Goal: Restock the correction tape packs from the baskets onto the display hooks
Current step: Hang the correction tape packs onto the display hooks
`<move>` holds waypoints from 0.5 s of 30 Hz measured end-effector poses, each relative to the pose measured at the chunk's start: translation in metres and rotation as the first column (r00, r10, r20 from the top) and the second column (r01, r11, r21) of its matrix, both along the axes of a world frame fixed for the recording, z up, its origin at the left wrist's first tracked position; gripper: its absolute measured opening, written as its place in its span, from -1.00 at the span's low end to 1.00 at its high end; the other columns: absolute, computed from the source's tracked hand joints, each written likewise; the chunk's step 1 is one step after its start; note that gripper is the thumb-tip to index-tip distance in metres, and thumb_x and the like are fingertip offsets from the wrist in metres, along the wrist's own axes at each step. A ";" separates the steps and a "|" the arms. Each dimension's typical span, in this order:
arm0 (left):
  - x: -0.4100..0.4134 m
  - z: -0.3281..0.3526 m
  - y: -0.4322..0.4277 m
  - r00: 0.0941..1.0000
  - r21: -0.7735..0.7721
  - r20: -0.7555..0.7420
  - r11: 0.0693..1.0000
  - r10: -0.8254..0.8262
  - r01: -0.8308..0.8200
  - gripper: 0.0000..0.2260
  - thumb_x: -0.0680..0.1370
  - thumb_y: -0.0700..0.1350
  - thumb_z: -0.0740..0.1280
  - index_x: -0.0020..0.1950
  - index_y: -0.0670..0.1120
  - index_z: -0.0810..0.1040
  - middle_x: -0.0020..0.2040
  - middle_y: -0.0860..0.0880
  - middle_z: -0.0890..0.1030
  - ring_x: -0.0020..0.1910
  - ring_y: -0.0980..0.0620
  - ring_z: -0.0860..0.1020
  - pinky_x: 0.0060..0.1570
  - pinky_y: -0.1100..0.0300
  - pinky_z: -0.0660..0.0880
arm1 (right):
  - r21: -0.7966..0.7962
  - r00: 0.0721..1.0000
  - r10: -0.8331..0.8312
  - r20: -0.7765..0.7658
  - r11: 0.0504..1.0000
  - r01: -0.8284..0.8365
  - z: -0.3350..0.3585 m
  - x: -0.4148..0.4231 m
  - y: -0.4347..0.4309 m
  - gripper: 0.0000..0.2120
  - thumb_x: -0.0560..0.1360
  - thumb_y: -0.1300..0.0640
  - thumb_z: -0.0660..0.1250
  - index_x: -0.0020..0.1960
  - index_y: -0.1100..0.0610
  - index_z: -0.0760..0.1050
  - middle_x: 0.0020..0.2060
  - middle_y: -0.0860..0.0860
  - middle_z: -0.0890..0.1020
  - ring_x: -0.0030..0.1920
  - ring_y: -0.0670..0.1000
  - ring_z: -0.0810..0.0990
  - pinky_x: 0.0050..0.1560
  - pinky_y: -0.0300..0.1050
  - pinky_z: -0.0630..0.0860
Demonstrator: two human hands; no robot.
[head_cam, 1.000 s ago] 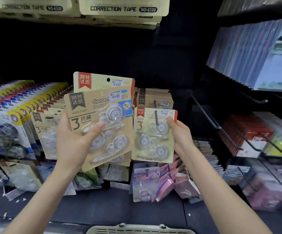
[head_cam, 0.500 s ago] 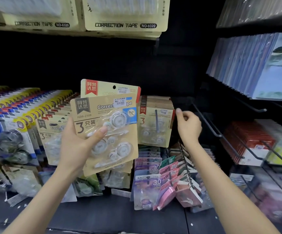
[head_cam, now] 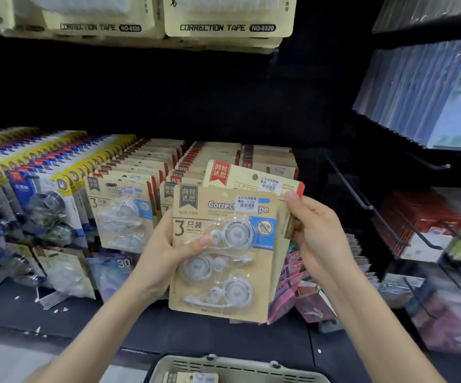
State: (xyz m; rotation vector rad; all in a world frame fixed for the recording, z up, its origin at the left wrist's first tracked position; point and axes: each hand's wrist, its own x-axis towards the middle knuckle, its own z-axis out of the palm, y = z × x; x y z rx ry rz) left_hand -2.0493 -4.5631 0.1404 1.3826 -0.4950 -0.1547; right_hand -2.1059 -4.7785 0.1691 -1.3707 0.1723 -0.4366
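Before dense rows of hanging kraft-card packs [head_cam: 124, 217], above one beige slotted plastic basket [head_cam: 237, 366], two flat rectangular packs overlap: the front pack [head_cam: 223, 272], with three clear round blisters, clamped under the left hand [head_cam: 165, 252] thumb, and the rear pack [head_cam: 251, 178], its right edge pinched by the right hand [head_cam: 317, 236], beside bare black hooks [head_cam: 362, 200].

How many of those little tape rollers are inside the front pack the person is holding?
3, all in the front pack: top roller at upper right, middle roller further left, bottom roller at lower right. None seems hidden.
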 end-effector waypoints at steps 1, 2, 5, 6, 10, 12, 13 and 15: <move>-0.002 -0.004 0.001 1.000 -0.013 -0.023 1.000 0.008 -0.009 -0.17 0.04 0.21 0.67 0.21 -0.02 0.48 0.07 0.03 0.70 0.06 0.07 0.66 -0.07 0.28 0.57 | 0.011 1.000 -0.027 -0.001 1.000 0.027 -0.003 -0.001 -0.002 -0.76 0.60 0.09 0.26 -0.02 0.21 0.64 -0.10 0.09 0.74 -0.12 0.01 0.71 -0.17 -0.18 0.63; -0.002 -0.008 0.003 0.999 -0.023 -0.042 0.999 0.021 -0.022 -0.17 0.03 0.21 0.68 0.20 -0.02 0.49 0.06 0.03 0.70 0.05 0.08 0.66 -0.08 0.28 0.57 | 0.011 0.998 -0.056 -0.005 0.998 0.056 -0.006 -0.003 -0.004 -0.76 0.61 0.09 0.25 0.00 0.20 0.64 -0.08 0.09 0.74 -0.07 0.04 0.71 -0.10 -0.12 0.64; -0.002 -0.013 0.008 0.996 -0.013 -0.056 0.998 0.064 -0.065 -0.26 0.09 0.10 0.69 0.18 -0.05 0.51 0.03 0.02 0.71 0.02 0.08 0.67 -0.11 0.30 0.57 | 0.005 0.990 -0.141 -0.014 0.990 0.141 -0.012 -0.008 -0.015 -0.77 0.62 0.09 0.23 0.01 0.17 0.64 -0.09 0.09 0.74 -0.05 0.08 0.71 -0.01 0.02 0.62; -0.001 -0.014 0.010 0.994 -0.015 -0.062 0.996 0.090 -0.091 -0.38 0.17 -0.02 0.66 0.15 -0.05 0.52 -0.01 0.03 0.72 -0.01 0.09 0.68 -0.13 0.31 0.57 | 0.002 0.987 -0.160 -0.019 0.987 0.160 -0.014 -0.010 -0.019 -0.76 0.63 0.09 0.23 0.02 0.17 0.63 -0.08 0.10 0.73 -0.04 0.10 0.71 0.02 0.08 0.62; 0.013 -0.008 0.013 0.970 -0.015 -0.082 0.973 0.230 -0.232 -0.59 0.27 -0.28 0.48 0.06 -0.01 0.55 -0.10 0.05 0.72 -0.08 0.09 0.69 -0.16 0.23 0.60 | -0.116 0.978 -0.203 -0.042 0.973 0.197 -0.022 -0.012 -0.035 -0.75 0.65 0.07 0.21 0.06 0.16 0.63 -0.02 0.11 0.72 0.05 0.15 0.69 0.18 0.27 0.55; 0.022 -0.003 0.013 0.959 -0.014 -0.085 0.962 0.272 -0.274 -0.62 0.34 -0.31 0.49 0.07 0.01 0.55 -0.02 0.02 0.71 0.02 -0.01 0.67 0.00 0.06 0.59 | -0.185 0.981 -0.185 -0.053 0.968 0.172 -0.024 -0.012 -0.037 -0.75 0.64 0.07 0.22 0.05 0.17 0.63 -0.05 0.11 0.72 0.02 0.14 0.70 0.15 0.28 0.57; 0.025 -0.001 0.013 0.955 -0.018 -0.089 0.958 0.283 -0.286 -0.63 0.37 -0.32 0.48 0.08 0.02 0.55 0.02 0.01 0.71 0.05 -0.04 0.66 0.06 0.02 0.57 | -0.226 0.984 -0.169 -0.052 0.962 0.153 -0.025 -0.012 -0.037 -0.76 0.64 0.08 0.22 0.04 0.17 0.63 -0.05 0.10 0.73 0.01 0.13 0.70 0.14 0.27 0.57; 0.030 0.003 0.011 0.947 -0.029 -0.092 0.950 0.306 -0.310 -0.61 0.38 -0.30 0.48 0.13 0.00 0.54 0.06 -0.01 0.69 0.09 -0.05 0.65 0.11 0.01 0.55 | -0.301 0.987 -0.151 -0.048 0.945 0.130 -0.027 -0.011 -0.036 -0.76 0.63 0.07 0.24 0.02 0.17 0.63 -0.06 0.11 0.72 0.01 0.15 0.70 0.12 0.29 0.57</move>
